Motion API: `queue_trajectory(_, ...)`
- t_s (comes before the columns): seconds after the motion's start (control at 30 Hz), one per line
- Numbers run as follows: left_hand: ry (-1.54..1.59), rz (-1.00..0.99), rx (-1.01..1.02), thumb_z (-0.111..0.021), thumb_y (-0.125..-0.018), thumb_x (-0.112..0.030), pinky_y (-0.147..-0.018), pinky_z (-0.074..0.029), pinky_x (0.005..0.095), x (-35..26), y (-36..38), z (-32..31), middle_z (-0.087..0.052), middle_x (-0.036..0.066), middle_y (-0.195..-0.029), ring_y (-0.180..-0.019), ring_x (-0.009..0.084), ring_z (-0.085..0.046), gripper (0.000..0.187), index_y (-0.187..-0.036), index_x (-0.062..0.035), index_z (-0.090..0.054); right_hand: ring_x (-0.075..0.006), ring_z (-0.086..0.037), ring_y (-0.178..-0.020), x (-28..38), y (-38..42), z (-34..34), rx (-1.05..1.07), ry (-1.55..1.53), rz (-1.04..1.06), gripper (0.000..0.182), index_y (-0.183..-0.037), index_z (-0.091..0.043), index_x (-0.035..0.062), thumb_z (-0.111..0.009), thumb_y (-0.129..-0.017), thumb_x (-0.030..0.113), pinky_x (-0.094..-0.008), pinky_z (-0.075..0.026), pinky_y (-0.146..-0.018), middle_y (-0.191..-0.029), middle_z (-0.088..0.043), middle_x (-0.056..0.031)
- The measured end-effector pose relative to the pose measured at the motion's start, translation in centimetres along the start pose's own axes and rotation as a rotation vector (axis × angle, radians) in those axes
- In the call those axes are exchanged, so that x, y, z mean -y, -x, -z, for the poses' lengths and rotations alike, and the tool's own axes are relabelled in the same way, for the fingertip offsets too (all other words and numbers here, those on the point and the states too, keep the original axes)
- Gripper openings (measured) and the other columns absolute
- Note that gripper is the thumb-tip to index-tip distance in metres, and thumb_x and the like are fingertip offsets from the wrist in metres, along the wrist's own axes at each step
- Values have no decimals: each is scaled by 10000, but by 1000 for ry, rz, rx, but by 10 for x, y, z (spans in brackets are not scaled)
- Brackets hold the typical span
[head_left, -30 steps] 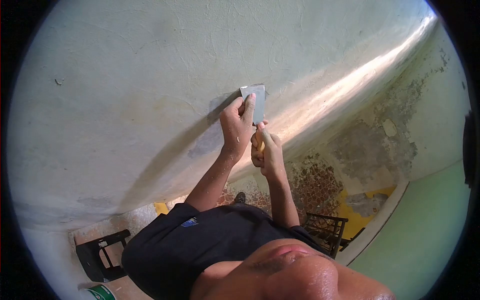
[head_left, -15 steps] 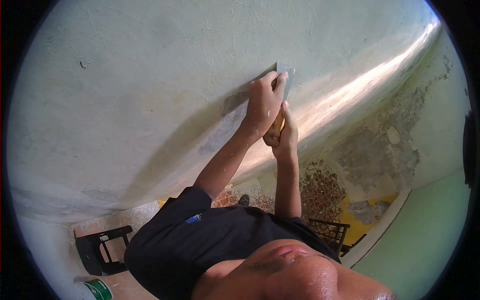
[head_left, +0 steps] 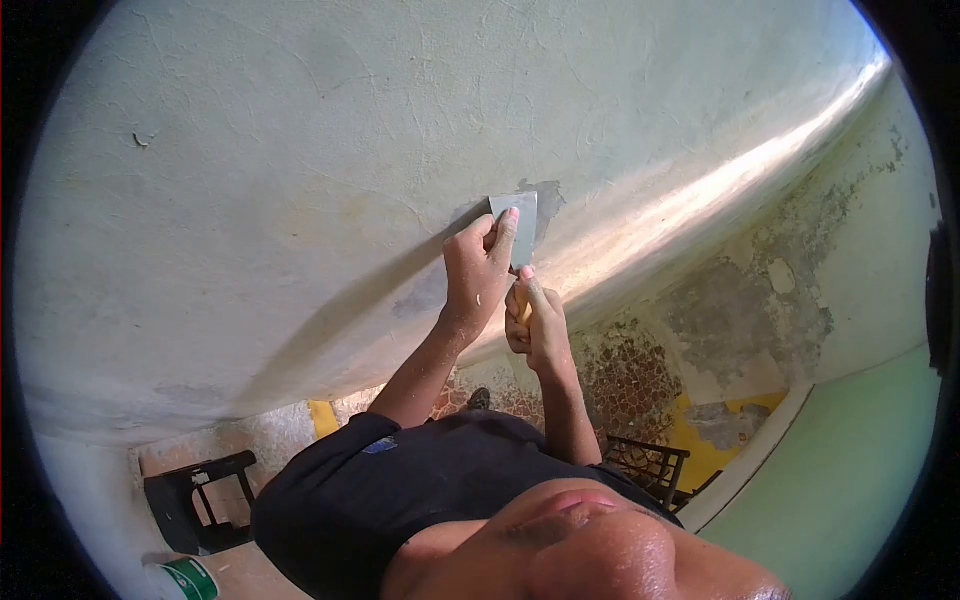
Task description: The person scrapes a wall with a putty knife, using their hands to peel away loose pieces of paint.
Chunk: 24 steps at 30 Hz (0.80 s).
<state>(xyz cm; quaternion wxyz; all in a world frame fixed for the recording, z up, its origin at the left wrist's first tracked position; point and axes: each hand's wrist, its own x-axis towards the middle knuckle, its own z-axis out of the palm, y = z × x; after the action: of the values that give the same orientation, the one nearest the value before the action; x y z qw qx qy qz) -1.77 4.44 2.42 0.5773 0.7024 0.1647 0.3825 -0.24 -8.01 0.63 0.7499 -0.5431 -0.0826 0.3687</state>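
In the head view, the scraper [head_left: 518, 240] lies centrally against the wall [head_left: 250, 150], long axis nearly vertical, blade toward the frame's top. The left hand [head_left: 477, 270] pinches its blade; the right hand [head_left: 541, 325] clenches its handle.

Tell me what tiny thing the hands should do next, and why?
Maybe the left hand, on the blade, and the right hand, on the handle, should nudge the scraper forward a bit: it's by a grey patch with a ragged edge, and wrinkly paint lies beyond.
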Motion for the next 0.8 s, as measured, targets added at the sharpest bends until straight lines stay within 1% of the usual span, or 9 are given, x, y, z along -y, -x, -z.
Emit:
queue_trajectory(0.1, -3, -9, 4, -615, -1047, -239, -455, -324, 291, -5, -2, -1, -403, -13, -560, -611, 40, -324, 455, -690, 24, -512, -50, -284, -379, 3, 2, 2, 15, -8, -1, 511, -739, -464, 105, -504, -1051, 508, -223, -177, -351, -541, -369, 36)
queue_trajectory(0.17, 2, -23, 7, -603, -1056, -244, -443, -386, 279, -2, -4, -3, -464, -2, -560, -567, 16, -439, 442, -714, 26, -525, -48, -286, -374, -2, -1, 0, -5, -22, 14, 512, -739, -468, 101, -502, -1052, 505, -222, -175, -350, -541, -374, 35)
queue_trajectory(0.2, 5, -21, 10, -603, -1056, -244, -443, -386, 279, -2, -3, -5, -464, -2, -560, -567, 16, -439, 442, -714, 26, -525, -47, -288, -369, -4, -3, 0, -22, -28, 31, 513, -738, -471, 98, -501, -1053, 501, -221, -173, -349, -541, -379, 34)
queue_trajectory(0.27, 13, -14, -16, -594, -1059, -240, -434, -456, 278, -22, 0, -5, -523, 32, -566, -545, 49, -591, 419, -749, 34, -533, -45, -289, -368, -11, -9, -2, -24, -52, 35, 511, -737, -473, 97, -501, -1054, 496, -221, -170, -349, -545, -386, 32)
queue_trajectory(0.37, 2, -17, -2, -589, -1059, -236, -429, -500, 283, -21, -1, -4, -564, 49, -586, -561, 110, -678, 403, -780, 49, -538, -43, -299, -369, -11, -13, -5, -9, -73, 44, 505, -733, -477, 95, -499, -1059, 480, -222, -172, -345, -566, -409, 29)
queue_trajectory(0.47, 3, -13, -7, -588, -1059, -226, -421, -500, 288, -19, -1, -5, -576, 52, -593, -550, 96, -658, 398, -781, 55, -541, -43, -301, -372, -14, -16, -5, 5, -107, 25, 480, -758, -486, 102, -500, -1061, 473, -227, -180, -342, -584, -436, 26)
queue_trajectory(0.6, 57, 1, -18, -590, -1056, -215, -425, -502, 287, -15, -4, -14, -577, 56, -588, -541, 105, -661, 385, -787, 58, -551, -44, -327, -365, -16, -15, -11, 20, -210, 87, 402, -901, -560, 114, -486, -1064, 474, -231, -196, -336, -601, -483, 31)
queue_trajectory(0.73, 46, -95, -28, -590, -1055, -234, -423, -488, 292, -47, -19, -26, -552, 57, -563, -545, 86, -643, 385, -783, 39, -567, -45, -350, -360, -1, -28, -10, 10, -268, 156, 386, -1060, -592, 126, -466, -1064, 491, -233, -210, -329, -619, -522, 33)
queue_trajectory(0.8, 37, -120, -5, -590, -1055, -245, -419, -484, 296, -63, -29, -34, -539, 55, -555, -554, 76, -637, 394, -774, 30, -565, -41, -335, -353, 23, -27, -13, 29, -238, 214, 419, -1049, -581, 105, -463, -1061, 507, -229, -209, -327, -611, -520, 35)
